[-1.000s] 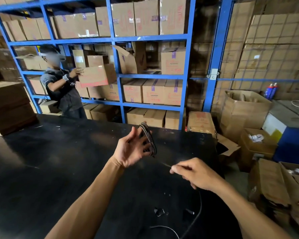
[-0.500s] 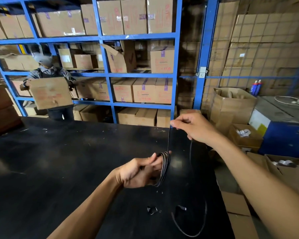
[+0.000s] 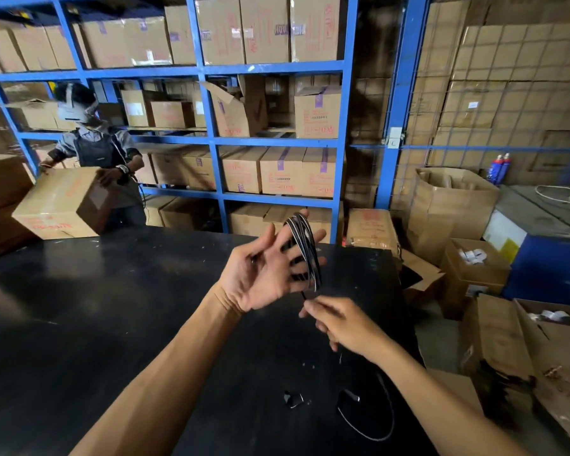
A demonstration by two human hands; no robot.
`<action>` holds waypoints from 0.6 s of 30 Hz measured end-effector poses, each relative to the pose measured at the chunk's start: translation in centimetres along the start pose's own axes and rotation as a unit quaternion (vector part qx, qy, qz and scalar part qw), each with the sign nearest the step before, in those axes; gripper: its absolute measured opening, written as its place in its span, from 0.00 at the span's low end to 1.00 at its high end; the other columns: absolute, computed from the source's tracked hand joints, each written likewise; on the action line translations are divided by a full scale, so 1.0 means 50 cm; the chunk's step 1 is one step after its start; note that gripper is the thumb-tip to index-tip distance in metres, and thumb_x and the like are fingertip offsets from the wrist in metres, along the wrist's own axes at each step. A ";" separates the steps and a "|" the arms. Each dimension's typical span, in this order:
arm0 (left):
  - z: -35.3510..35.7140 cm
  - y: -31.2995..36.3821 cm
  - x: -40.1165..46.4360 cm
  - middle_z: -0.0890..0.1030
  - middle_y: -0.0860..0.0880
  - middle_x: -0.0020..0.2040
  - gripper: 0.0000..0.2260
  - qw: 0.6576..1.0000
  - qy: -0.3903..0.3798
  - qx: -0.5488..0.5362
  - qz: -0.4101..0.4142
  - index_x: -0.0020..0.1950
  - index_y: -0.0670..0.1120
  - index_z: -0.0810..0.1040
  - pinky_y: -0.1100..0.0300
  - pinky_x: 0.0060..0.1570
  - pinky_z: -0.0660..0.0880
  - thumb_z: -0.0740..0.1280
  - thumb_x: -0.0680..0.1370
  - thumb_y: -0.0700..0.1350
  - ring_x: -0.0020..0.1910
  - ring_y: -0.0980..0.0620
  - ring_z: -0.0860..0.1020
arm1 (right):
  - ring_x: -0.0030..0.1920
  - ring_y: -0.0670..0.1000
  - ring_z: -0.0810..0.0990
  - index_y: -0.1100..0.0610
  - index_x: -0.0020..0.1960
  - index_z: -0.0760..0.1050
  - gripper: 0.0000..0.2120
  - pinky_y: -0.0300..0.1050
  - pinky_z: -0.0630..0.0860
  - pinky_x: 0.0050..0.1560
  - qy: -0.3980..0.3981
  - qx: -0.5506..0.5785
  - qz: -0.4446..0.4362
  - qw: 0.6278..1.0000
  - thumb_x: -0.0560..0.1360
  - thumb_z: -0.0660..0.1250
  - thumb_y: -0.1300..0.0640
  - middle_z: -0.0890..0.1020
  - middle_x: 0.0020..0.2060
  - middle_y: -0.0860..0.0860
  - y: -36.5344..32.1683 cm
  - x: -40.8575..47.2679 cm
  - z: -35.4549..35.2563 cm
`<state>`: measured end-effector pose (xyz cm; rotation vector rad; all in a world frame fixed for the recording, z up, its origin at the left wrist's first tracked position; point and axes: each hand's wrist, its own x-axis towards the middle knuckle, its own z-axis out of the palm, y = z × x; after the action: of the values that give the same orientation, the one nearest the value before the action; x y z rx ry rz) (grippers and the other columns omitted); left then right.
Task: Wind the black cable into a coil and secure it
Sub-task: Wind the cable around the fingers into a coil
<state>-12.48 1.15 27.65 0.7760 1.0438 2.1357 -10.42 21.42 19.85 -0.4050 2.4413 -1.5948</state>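
The black cable (image 3: pixel 305 250) is wound in several loops around the spread fingers of my left hand (image 3: pixel 264 274), held palm-up above the black table (image 3: pixel 112 307). My right hand (image 3: pixel 339 324) sits just below and right of the coil, pinching the free strand where it leaves the loops. The rest of the cable's loose tail (image 3: pixel 380 419) curves down across the table near its right edge. A small black clip (image 3: pixel 293 399) and a black plug end (image 3: pixel 348 396) lie on the table in front of me.
Blue shelving (image 3: pixel 211 139) full of cardboard boxes stands behind the table. A person (image 3: pixel 96 153) at the far left handles a box (image 3: pixel 63 202). Open cartons (image 3: pixel 474 274) and a blue bin (image 3: pixel 547 264) crowd the floor to the right.
My left hand rose and opened its fingers with the coil around them. My right hand dropped from high above the coil to just below it, laying another turn; the loose tail is shorter.
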 end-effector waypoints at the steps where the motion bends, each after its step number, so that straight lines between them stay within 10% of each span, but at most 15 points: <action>1: -0.006 0.007 0.001 0.59 0.42 0.81 0.25 1.000 0.025 0.002 0.011 0.79 0.56 0.62 0.28 0.72 0.49 0.49 0.82 0.58 0.77 0.32 0.56 | 0.30 0.49 0.70 0.48 0.49 0.84 0.13 0.42 0.72 0.28 -0.011 0.014 -0.002 1.000 0.82 0.63 0.44 0.71 0.33 0.51 0.003 -0.014 0.006; 11: -0.120 -0.023 -0.052 0.61 0.42 0.80 0.22 0.963 0.268 -0.030 -0.005 0.72 0.55 0.73 0.38 0.66 0.64 0.54 0.81 0.59 0.69 0.40 0.70 | 0.28 0.49 0.73 0.50 0.42 0.83 0.14 0.44 0.73 0.30 0.023 -0.048 -0.022 0.998 0.79 0.67 0.42 0.74 0.26 0.45 -0.072 -0.081 -0.079; 18: -0.129 -0.086 -0.079 0.66 0.46 0.72 0.23 0.964 0.249 -0.027 -0.094 0.77 0.57 0.67 0.48 0.54 0.67 0.54 0.82 0.59 0.54 0.47 0.73 | 0.23 0.44 0.68 0.59 0.47 0.82 0.13 0.44 0.69 0.27 0.106 0.013 -0.064 0.992 0.80 0.68 0.49 0.72 0.21 0.43 -0.207 -0.059 -0.170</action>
<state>-13.49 -2.63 19.88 0.0975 1.2439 2.2296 -9.06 25.79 32.77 -0.4152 2.5934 -1.8058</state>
